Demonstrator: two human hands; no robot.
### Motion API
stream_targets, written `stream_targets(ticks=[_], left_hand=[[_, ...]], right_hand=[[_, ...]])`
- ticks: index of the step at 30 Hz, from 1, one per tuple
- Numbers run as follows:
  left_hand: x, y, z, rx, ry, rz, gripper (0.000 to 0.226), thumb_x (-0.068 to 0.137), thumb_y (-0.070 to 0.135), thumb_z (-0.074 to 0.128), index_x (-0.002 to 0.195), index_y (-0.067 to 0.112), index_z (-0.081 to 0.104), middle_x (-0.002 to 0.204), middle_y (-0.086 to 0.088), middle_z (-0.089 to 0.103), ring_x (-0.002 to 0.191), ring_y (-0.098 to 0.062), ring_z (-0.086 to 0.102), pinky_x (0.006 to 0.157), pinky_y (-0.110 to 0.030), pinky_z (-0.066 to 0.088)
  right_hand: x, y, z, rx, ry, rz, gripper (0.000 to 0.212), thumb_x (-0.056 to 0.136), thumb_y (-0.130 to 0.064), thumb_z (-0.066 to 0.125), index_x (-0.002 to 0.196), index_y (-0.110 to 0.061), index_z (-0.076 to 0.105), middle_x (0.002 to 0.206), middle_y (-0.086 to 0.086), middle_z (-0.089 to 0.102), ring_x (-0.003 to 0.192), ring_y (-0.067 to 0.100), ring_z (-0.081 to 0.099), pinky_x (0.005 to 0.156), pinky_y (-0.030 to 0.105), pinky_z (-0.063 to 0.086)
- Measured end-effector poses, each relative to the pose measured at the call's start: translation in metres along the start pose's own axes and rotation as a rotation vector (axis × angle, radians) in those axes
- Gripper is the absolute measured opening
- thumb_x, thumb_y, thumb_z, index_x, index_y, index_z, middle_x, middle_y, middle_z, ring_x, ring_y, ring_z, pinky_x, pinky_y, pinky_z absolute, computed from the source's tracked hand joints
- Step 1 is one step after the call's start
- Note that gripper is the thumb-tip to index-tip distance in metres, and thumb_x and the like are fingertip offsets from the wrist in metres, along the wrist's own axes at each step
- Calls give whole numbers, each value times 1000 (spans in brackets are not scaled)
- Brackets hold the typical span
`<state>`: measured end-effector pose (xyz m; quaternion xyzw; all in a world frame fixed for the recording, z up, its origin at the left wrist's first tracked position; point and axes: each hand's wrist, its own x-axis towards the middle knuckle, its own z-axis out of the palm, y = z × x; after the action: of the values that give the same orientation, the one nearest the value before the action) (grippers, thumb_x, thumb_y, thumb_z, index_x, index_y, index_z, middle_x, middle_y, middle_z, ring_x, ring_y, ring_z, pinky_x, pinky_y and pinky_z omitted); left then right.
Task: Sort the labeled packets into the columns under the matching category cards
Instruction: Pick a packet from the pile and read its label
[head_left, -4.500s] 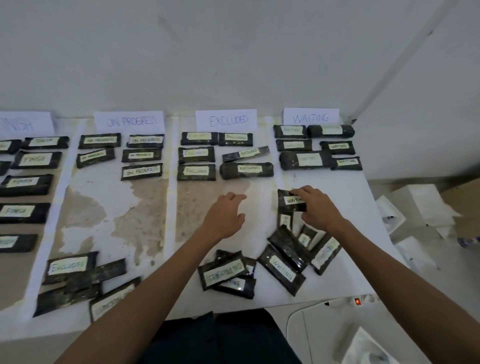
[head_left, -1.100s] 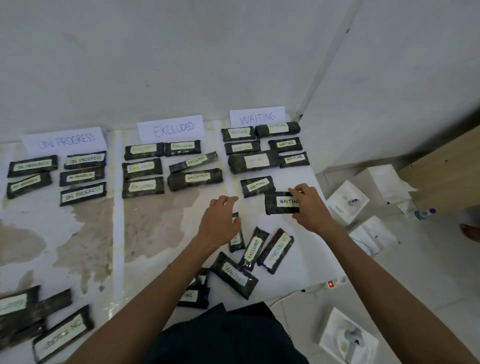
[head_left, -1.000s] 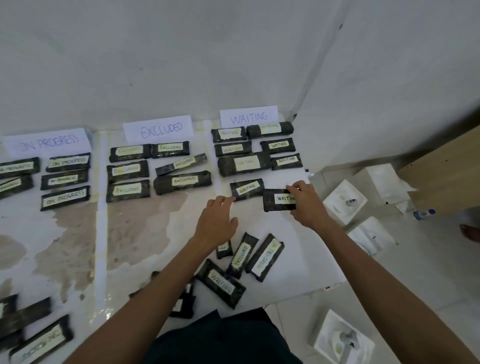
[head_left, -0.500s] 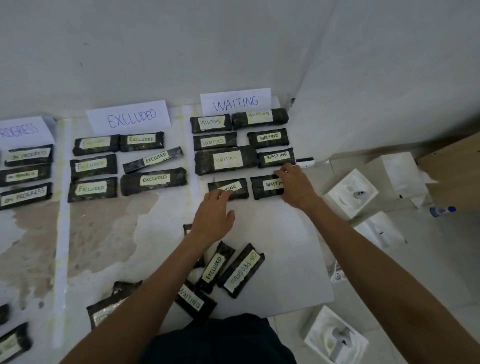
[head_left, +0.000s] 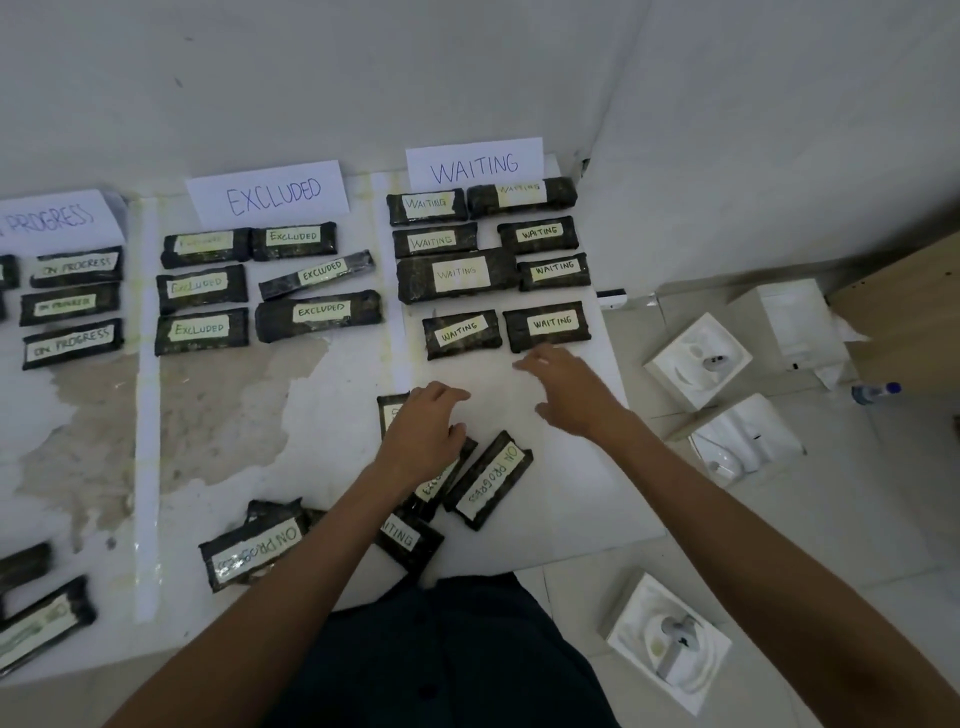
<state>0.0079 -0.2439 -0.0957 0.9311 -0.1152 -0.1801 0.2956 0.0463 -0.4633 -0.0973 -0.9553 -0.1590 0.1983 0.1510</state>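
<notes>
- Far left of the left grip (head_left: 423, 441): the ON PROGRESS card (head_left: 52, 218) is cut by the frame edge and its first word is lost. Two edge slivers (head_left: 7, 271) of packets below it are also cut, labels unreadable.
- Low and left of that grip: a clipped packet (head_left: 44, 621) at the frame edge, label smeared. A darker one sits above it with no label showing.
- Faded packet (head_left: 205, 247), beyond and left of the left grip: its label is barely legible.
- Left of the left forearm: a loose ON PROGRESS packet (head_left: 254, 553) lies over a buried packet (head_left: 272, 508) whose label is hidden.
- Left grip: palm down, fingers loosely bent, nothing seen held. It covers most of a half-hidden packet (head_left: 389, 413). Cannot tell whether it touches it.
- Its wrist hides half of a loose EXCLUDED packet (head_left: 441, 480). The forearm clips a loose WAITING packet (head_left: 410, 540).
- Right grip (head_left: 571, 395): fingers straight and spread, empty. Its tips are just short of the near right WAITING packet (head_left: 550, 325).
- Cards: three, with the EXCLUDED card (head_left: 267, 195) and the WAITING card (head_left: 475, 163) whole.
- ON PROGRESS column (head_left: 70, 303), far left of the left grip: three whole packets.
- EXCLUDED column (head_left: 200, 330), beyond and left of the left grip: six.
- WAITING column (head_left: 457, 273), beyond both grips: eight, in four rows of two.
- Unsorted around the left grip: six, including a slanted ON PROGRESS packet (head_left: 491, 480) between the forearms.
- Right of the right grip, on the tiled floor (head_left: 779, 545): four white boxes (head_left: 696, 358).
</notes>
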Motion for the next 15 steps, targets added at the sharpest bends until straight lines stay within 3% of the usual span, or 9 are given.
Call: stream_targets(ticks=[6,11,15], left_hand=[[-44,-13,10,-15,6,-7,37,88,15,54,125,12,53,125,-10,53,117,-29,45,97,-38,42],[-77,-29,7,-59,-2,-62,40,88,15,54,129,12,51,125,-10,52,118,-28,43,96,-36,41],[-96,-41,1,-119,5,-87,39,87,16,56,126,13,54,122,-8,53,113,-27,46,95,-35,43]], right_hand=[[-36,-47,49,-156,-214,-233,63,73,-22,74,131,-18,51,132,8,49,118,28,45,90,38,39],[-45,-63,67,-373,-115,-221,54,71,-24,76,121,-16,56,119,10,53,106,31,50,84,39,41],[-48,-77,58,-383,-164,-164,40,82,-24,65,119,-14,53,122,10,50,111,31,46,89,38,34]])
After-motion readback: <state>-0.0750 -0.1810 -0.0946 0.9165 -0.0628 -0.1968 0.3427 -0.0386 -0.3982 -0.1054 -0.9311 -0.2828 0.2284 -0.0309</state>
